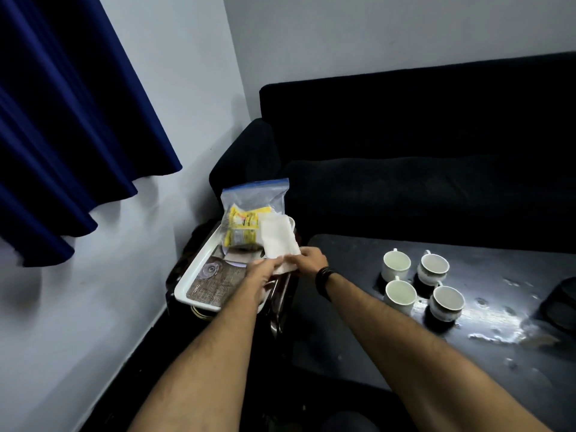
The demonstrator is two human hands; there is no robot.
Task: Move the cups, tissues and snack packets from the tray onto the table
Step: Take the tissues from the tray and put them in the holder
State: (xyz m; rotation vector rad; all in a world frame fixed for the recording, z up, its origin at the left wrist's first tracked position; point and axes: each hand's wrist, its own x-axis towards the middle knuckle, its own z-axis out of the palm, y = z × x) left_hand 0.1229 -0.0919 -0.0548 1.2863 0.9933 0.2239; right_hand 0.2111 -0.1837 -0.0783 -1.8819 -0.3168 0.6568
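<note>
Fingers of both my hands, left hand (265, 271) and right hand (308, 260), pinch the tissues (278, 241) above the tray (199, 260) at frame centre; the bag of snack packets (252, 210) leaning there could topple as I lift.

Glossy dark table (358, 307), glazed cups (396, 265), clear plastic bag (254, 194).

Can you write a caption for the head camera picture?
Both hands lift tissues off the tray; four cups already sit on the table.
</note>
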